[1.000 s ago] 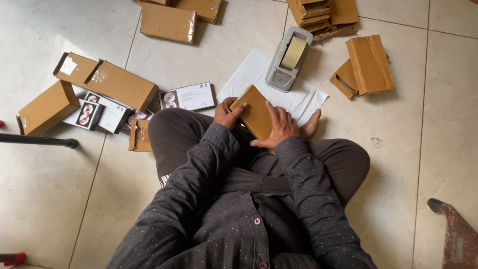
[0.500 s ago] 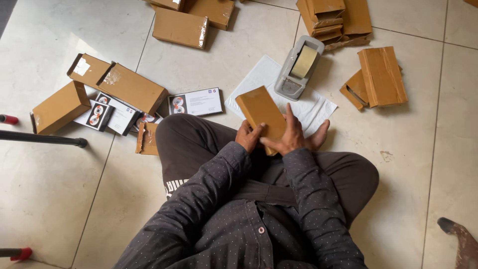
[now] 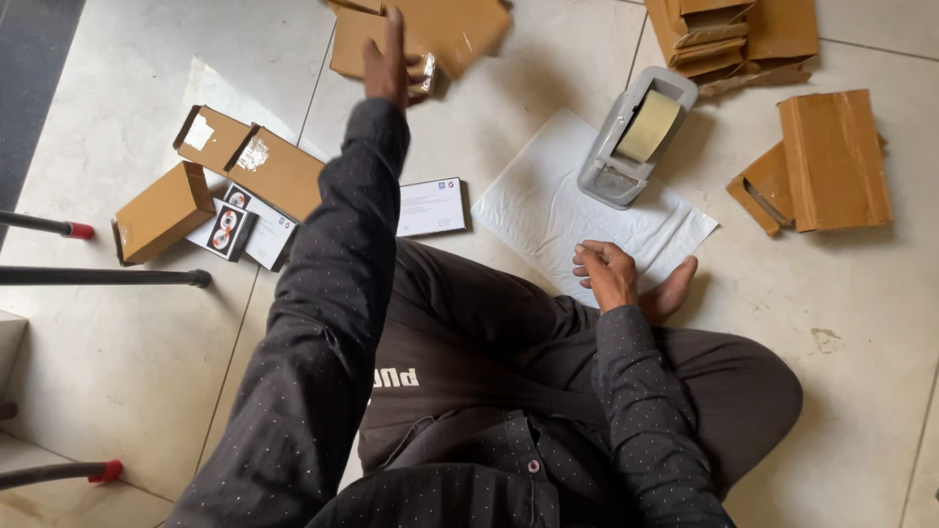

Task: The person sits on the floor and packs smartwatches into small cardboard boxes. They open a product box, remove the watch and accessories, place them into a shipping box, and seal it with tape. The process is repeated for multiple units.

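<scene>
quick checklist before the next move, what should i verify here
1. Left hand over the brown boxes at the top: ok, arm stretched out to them.
2. Left hand's grip on a box: cannot tell, fingers blurred.
3. Right hand empty: ok, it rests by the knee on the white sheet.
4. Tape dispenser near the right hand: ok, on the sheet's far edge.
5. Printed card apart from the boxes: ok, flat beside the left arm.

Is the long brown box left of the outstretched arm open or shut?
Open. The long brown box lies flat on the floor with its end flap folded out, white label showing.
</scene>
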